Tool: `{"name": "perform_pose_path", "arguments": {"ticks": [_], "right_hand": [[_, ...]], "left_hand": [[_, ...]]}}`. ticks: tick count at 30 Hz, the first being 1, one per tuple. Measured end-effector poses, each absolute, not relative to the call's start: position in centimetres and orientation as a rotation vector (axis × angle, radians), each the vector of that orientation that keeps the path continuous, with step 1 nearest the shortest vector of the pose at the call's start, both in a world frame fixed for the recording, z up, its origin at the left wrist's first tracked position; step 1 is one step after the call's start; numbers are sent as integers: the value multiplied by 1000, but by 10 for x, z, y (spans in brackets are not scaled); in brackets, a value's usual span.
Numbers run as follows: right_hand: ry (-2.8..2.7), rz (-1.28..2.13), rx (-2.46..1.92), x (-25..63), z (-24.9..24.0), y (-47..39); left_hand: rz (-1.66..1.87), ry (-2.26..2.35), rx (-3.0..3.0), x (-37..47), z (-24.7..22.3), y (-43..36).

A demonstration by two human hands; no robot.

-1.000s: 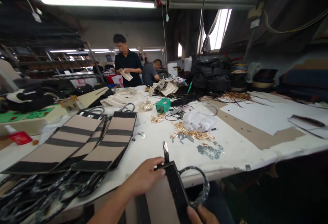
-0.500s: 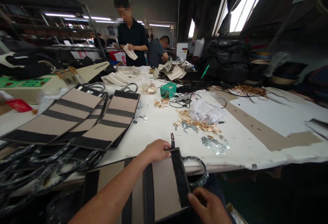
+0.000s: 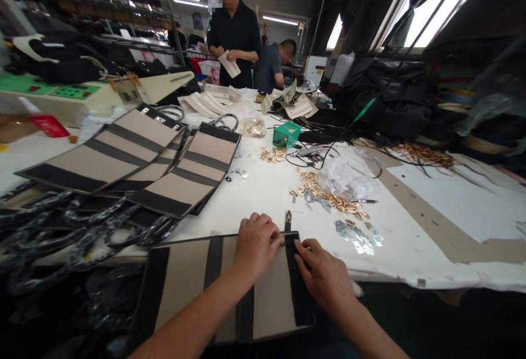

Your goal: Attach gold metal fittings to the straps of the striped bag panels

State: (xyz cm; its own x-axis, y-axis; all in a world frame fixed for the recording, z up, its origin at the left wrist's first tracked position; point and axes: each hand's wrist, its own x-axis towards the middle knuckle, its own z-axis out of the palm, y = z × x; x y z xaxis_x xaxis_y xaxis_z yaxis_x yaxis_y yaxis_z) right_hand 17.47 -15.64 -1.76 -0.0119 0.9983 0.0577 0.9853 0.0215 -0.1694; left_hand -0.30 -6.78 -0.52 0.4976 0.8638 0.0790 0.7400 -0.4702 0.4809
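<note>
A beige panel with black bands [image 3: 271, 293] lies at the table's front edge, partly beyond it. My left hand [image 3: 257, 244] rests on its upper part with fingers curled; whatever its fingertips hold is too small to make out. My right hand [image 3: 324, 271] touches the black band at the panel's right end, fingers bent and slightly apart. A short dark strap with a metal end [image 3: 288, 220] sticks out from the panel's top edge, between and beyond my hands. Similar panels [image 3: 193, 167] are stacked at the left.
Gold metal pieces [image 3: 329, 197], silver plates [image 3: 359, 237], a clear plastic bag [image 3: 345, 175] and a green box [image 3: 286, 135] lie on the white table [image 3: 263, 194]. A person in dark clothing [image 3: 236, 35] stands behind it, another bends beside them. Wrapped handles [image 3: 74, 211] lie left.
My right hand has moved up the black band, from its lower corner to near its top. My left hand's fingers are more curled. The view has shifted, and the panel's loop handle is no longer visible.
</note>
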Motion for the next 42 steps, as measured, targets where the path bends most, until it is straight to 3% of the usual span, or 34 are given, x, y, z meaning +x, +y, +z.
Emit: {"name": "perform_pose_path", "arguments": {"ticks": [4,8,26,42], "right_hand": [[-2159,152,-2099,175,-13,-157],[-2149,208,-2087,177,-11,-148],[-2174,276,-2061,182,-16,-144],[-2371,310,-2012,179,9,-137]], "left_hand": [[628,1113,2618,-8,-29,-99],[568,1086,2637,-12,-42,-103],[469,1052,2563,-15,-34,-93],[380,1071,2747,-11,-33,-94]]}}
